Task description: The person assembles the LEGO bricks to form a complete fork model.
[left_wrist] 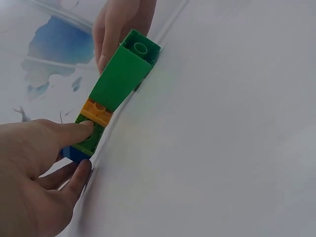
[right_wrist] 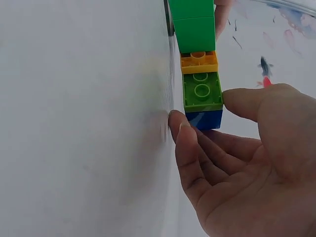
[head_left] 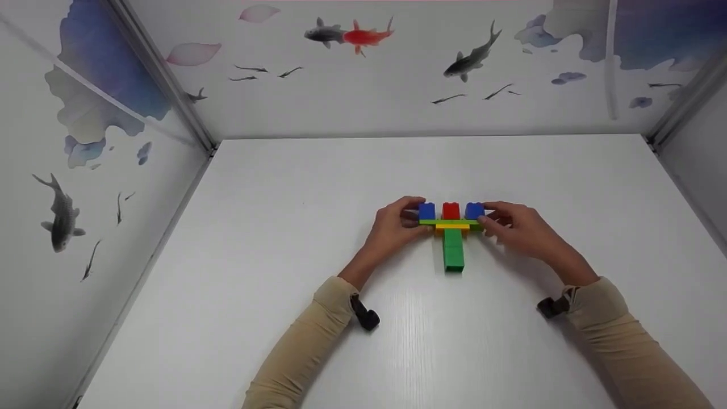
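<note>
A T-shaped toy brick assembly lies on the white table between both hands. Its stem is green bricks (head_left: 453, 250), topped by a yellow piece (head_left: 452, 226) and a long lime-green plate (left_wrist: 91, 143). Along that plate sit a blue brick (head_left: 427, 211) at left, a red brick (head_left: 451, 211) in the middle and another blue brick (head_left: 475, 211) at right. My left hand (head_left: 397, 223) pinches the left end, its thumb on the plate's underside. At the opposite end, my right hand (head_left: 519, 228) holds the plate and blue brick between thumb and fingers.
The white table (head_left: 227, 255) spreads around the assembly. Behind it stands a back wall (head_left: 397, 102) printed with fish, and a left side panel (head_left: 34, 307) borders the table. Each sleeve cuff carries a small black camera (head_left: 368, 319).
</note>
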Tool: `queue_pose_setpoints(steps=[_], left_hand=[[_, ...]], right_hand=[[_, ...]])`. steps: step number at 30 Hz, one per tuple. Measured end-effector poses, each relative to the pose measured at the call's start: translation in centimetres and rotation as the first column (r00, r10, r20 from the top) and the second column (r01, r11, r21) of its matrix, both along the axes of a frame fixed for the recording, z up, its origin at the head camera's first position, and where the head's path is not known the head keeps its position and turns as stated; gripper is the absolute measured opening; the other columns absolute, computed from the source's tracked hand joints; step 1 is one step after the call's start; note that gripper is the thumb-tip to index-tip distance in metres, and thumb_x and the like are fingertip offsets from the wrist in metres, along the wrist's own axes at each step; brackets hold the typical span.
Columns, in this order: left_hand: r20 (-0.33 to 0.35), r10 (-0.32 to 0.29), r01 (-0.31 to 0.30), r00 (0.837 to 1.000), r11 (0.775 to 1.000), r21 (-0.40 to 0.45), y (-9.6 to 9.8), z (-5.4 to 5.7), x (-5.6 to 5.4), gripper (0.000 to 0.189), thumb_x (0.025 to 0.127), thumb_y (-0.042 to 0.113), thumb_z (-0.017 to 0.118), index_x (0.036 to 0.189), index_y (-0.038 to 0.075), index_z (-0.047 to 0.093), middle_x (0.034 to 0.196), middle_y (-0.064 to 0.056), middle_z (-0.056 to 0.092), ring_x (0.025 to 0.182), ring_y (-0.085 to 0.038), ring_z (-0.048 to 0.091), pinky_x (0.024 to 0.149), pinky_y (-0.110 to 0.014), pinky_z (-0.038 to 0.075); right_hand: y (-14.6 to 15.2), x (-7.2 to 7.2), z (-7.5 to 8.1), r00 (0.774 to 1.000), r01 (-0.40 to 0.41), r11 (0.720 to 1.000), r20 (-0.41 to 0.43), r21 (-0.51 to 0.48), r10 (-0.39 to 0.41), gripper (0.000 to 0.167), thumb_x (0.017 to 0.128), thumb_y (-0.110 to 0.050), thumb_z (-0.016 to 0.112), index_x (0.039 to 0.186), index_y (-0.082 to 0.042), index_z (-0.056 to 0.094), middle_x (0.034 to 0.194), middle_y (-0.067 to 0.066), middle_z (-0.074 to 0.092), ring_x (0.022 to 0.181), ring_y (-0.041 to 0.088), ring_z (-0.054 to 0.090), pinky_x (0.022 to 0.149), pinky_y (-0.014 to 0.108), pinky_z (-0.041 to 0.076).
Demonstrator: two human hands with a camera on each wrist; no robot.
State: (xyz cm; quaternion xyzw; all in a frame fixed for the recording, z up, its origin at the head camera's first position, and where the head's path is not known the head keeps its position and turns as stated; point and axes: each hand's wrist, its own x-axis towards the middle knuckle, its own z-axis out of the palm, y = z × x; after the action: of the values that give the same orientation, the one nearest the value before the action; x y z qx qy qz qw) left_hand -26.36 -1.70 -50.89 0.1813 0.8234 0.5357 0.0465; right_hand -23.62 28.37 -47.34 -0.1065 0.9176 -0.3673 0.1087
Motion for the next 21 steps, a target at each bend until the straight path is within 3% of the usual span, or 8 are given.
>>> queue_pose_setpoints(steps=[6,21], left_hand=[[0.007,0.03,-0.03,1.0,1.0,-0.008,-0.01,0.11,0.13,0.058,0.098,0.016,0.083,0.152,0.012,0.061,0.14,-0.006,0.071,0.119,-0.016,0.073,0.101,-0.025,0.06],[0.016,0.064,-0.064,0.998,0.998,-0.005,-0.88,-0.31,0.48,0.054,0.098,0.012,0.081,0.149,0.01,0.063,0.141,-0.006,0.071,0.124,-0.017,0.071,0.102,-0.026,0.06]], right_hand=[[0.15,0.08,-0.02,1.0,-0.017,1.0,-0.017,0.014,0.017,0.058,0.111,-0.035,0.063,0.16,-0.005,0.051,0.148,0.024,0.066,0.128,0.041,0.069,0.104,0.054,0.06],[-0.25,0.09,-0.24,0.998,-0.068,0.998,0.011,0.012,0.068,0.056,0.11,-0.03,0.065,0.16,-0.007,0.052,0.152,0.02,0.064,0.129,0.04,0.069,0.106,0.055,0.059]])
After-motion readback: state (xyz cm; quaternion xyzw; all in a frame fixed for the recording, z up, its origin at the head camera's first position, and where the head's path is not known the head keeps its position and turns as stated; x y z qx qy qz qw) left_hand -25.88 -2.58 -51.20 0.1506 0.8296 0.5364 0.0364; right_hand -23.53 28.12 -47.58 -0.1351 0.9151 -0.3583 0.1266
